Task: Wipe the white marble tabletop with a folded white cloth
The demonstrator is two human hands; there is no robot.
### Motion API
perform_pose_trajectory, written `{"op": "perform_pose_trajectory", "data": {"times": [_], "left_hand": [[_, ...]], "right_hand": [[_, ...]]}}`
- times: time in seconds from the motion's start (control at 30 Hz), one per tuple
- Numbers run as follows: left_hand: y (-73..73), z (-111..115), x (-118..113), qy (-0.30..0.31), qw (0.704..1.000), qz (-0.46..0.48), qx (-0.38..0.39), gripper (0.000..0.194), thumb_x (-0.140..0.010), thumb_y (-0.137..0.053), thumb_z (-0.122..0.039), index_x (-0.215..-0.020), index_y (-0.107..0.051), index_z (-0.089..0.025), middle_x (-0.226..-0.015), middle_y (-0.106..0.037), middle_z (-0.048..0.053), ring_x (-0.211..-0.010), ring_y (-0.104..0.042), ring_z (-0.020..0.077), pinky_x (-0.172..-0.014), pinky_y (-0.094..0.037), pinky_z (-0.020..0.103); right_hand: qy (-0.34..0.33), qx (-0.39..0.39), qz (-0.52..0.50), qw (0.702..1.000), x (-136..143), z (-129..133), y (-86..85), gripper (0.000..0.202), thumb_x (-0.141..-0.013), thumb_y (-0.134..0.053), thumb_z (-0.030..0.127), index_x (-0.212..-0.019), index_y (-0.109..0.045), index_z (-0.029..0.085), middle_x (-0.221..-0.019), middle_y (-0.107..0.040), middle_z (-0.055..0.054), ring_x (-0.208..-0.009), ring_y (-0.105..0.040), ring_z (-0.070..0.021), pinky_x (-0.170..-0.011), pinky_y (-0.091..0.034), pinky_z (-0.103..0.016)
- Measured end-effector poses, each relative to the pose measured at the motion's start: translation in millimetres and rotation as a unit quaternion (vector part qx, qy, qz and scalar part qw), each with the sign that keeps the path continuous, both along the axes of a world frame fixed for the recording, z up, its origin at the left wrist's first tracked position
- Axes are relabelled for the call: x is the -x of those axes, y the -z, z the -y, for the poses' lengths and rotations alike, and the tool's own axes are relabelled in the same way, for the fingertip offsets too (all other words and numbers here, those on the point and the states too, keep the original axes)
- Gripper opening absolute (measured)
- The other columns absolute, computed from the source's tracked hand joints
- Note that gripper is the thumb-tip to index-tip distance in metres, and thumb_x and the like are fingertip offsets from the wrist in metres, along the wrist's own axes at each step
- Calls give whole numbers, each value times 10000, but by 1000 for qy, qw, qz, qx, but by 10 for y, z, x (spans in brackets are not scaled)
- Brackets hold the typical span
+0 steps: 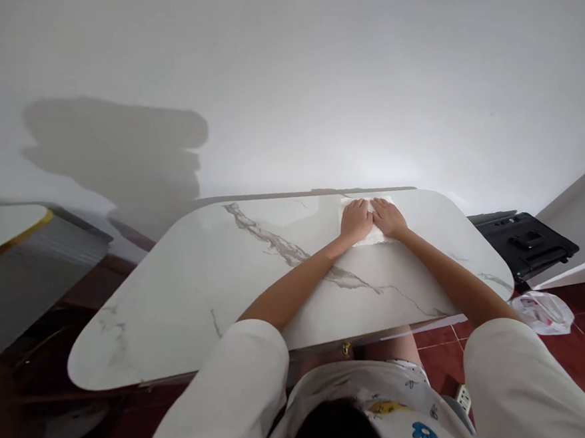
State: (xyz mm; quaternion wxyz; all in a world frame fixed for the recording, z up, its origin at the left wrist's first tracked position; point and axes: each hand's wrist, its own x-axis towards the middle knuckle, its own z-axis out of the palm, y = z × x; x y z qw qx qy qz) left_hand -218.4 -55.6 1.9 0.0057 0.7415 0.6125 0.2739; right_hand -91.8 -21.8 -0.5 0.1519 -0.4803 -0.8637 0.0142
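A folded white cloth (374,237) lies on the marble-patterned tabletop (183,278), close to its far edge by the wall. My left hand (356,221) presses on the cloth's left part, its fingers bent over it. Beside it, my right hand (389,218) bears down on the right part, fingers held close together. Both hands nearly touch at the thumbs, and they cover much of the cloth. Both arms reach forward across the table.
A white wall (302,86) stands right behind the table. At the right are a black case (526,243) and a clear plastic bag (544,313) on the red tiled floor. Another white-topped piece with a yellow edge (10,239) stands at the left. A power strip (463,398) shows below.
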Motion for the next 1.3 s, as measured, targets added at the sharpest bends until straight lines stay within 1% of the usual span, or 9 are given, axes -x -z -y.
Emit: {"op": "perform_pose_trajectory", "data": {"times": [0.2, 0.43, 0.5, 0.57, 0.63, 0.7, 0.87, 1.0, 1.3], "left_hand": [[-33, 814, -155, 34, 999, -8, 6, 326, -871, -354, -133, -1145, -530, -158, -1231, -569, 118, -1213, -466, 248, -1057, -338, 383], [-1, 1817, -192, 68, 994, -49, 68, 508, -892, -325, -223, -1377, -395, -88, -1467, -397, 158, -1378, -313, 295, -1141, -232, 459], [28, 2010, -166, 71, 994, -47, 72, 521, -896, -305, -233, -1395, -383, -107, -1478, -389, 147, -1389, -303, 282, -1145, -232, 463], [55, 2093, -118, 73, 993, -47, 74, 530, -892, -301, -235, -1402, -380, -114, -1482, -386, 141, -1395, -294, 277, -1145, -234, 464], [72, 2036, -50, 72, 993, -49, 75, 534, -883, -309, -229, -1395, -387, -100, -1477, -389, 149, -1390, -299, 285, -1143, -240, 471], [79, 1846, 33, 68, 994, -53, 65, 528, -867, -330, -213, -1372, -411, -82, -1460, -406, 166, -1371, -327, 296, -1136, -255, 474], [87, 1090, 278, 61, 996, -57, 15, 466, -844, -351, -153, -1287, -485, -94, -1360, -501, 164, -1302, -409, 274, -1111, -303, 429], [84, 548, 474, 50, 998, -49, -3, 432, -850, -331, -125, -1246, -505, -137, -1315, -536, 131, -1271, -436, 240, -1100, -316, 404], [27, -318, 763, 30, 999, -5, -16, 353, -840, -350, -99, -1119, -558, -159, -1223, -586, 121, -1196, -481, 233, -1067, -336, 386]], "right_hand": [[22, 6, 17, 1000, -200, 858, 7, 534, -940, -264, 255, -1422, -379, 57, -1495, -372, -133, -1388, -302, -266, -1120, -245, -417], [19, -28, 10, 999, -327, 1934, 51, 558, -906, -282, 248, -1405, -405, 29, -1476, -393, -160, -1386, -312, -275, -1126, -253, -426], [16, -29, 9, 999, -311, 2138, 67, 558, -900, -290, 244, -1404, -411, 38, -1474, -395, -162, -1387, -311, -280, -1122, -263, -437], [10, -29, 13, 999, -264, 2226, 74, 555, -895, -305, 245, -1404, -415, 55, -1473, -395, -165, -1386, -312, -289, -1112, -276, -454], [3, -28, 18, 999, -187, 2177, 66, 550, -890, -323, 247, -1401, -419, 67, -1467, -405, -165, -1380, -320, -297, -1105, -281, -458], [0, -25, 20, 999, -86, 2000, 44, 541, -890, -332, 242, -1394, -425, 69, -1460, -417, -160, -1374, -330, -295, -1105, -276, -445], [0, -9, 21, 1000, 202, 1274, -13, 508, -901, -311, 193, -1362, -443, 23, -1438, -441, -177, -1347, -360, -293, -1090, -282, -405], [-28, -26, 9, 999, 391, 699, -37, 463, -899, -316, 179, -1310, -485, 48, -1389, -490, -174, -1295, -401, -289, -1053, -315, -406], [-51, -29, -12, 998, 708, -297, -51, 372, -887, -347, 166, -1203, -533, 101, -1282, -557, -153, -1205, -453, -267, -1017, -333, -377]]}}
